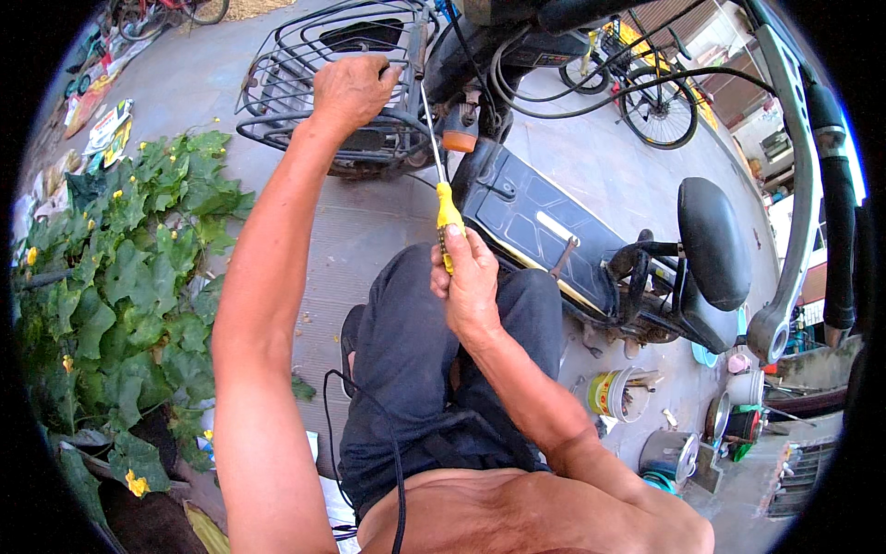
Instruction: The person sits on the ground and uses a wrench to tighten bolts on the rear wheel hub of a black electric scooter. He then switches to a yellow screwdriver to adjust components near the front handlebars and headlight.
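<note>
My left hand (354, 92) is closed at the rim of the black wire basket (277, 88) at the scooter's front, its fingertips mostly hidden. My right hand (466, 268) grips the yellow handle of a long screwdriver (446, 208), held upright in view above my lap. The screwdriver's shaft reaches up beside the basket to a dark metal bracket (420, 65), where its tip meets the scooter's front. Just right of the shaft hangs a part with an orange reflector (459, 138). The scooter's footboard (526, 198) lies right of my right hand.
A black seat (713, 240) and grey metal arm (775, 332) are at right. Leafy plants with yellow flowers (129, 295) spread along the left. A bucket with tools (609, 395) and pots (669, 452) stand lower right. A bicycle (657, 106) stands behind. Cables cross the top.
</note>
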{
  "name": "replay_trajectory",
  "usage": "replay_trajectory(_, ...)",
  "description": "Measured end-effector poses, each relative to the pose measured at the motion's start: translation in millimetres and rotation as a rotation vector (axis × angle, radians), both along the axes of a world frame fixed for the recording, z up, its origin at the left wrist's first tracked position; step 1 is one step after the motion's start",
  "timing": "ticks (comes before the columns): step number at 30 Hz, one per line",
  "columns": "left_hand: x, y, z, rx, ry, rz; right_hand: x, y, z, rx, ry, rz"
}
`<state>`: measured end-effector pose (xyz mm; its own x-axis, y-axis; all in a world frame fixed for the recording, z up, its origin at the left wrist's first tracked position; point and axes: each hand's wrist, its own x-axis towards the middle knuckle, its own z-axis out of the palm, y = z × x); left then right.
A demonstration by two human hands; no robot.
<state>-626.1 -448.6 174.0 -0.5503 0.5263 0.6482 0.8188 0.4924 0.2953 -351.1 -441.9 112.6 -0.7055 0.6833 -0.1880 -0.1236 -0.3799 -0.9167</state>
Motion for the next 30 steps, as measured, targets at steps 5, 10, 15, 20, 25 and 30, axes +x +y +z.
replay_trajectory(5, 0.5, -5.1, 3.3, -0.009, -0.012, -0.040, -7.7, -2.9, -1.6, 0.006, -0.011, 0.031)
replay_trajectory(10, -3.6, 0.2, -0.5, -0.048, 0.100, -0.113, -1.3, -3.1, -0.6, 0.061, -0.011, 0.036)
replay_trajectory(15, -1.4, -0.6, 1.3, -0.104, 0.059, -0.088, -7.2, -7.2, 6.1, 0.079, -0.009, 0.032)
replay_trajectory(20, -3.1, -4.9, 25.4, -0.201, 0.038, -0.092, -9.0, -8.6, -1.3, 0.105, 0.014, 0.017)
replay_trajectory(25, -16.0, -0.2, 17.1, -0.067, 0.256, -0.090, -3.8, -9.3, -4.6, 0.098, -0.002, 0.020)
replay_trajectory(30, -10.0, 3.8, 8.0, -0.073, 0.143, -0.049, -8.6, -9.1, -6.4, 0.114, -0.001, 0.021)
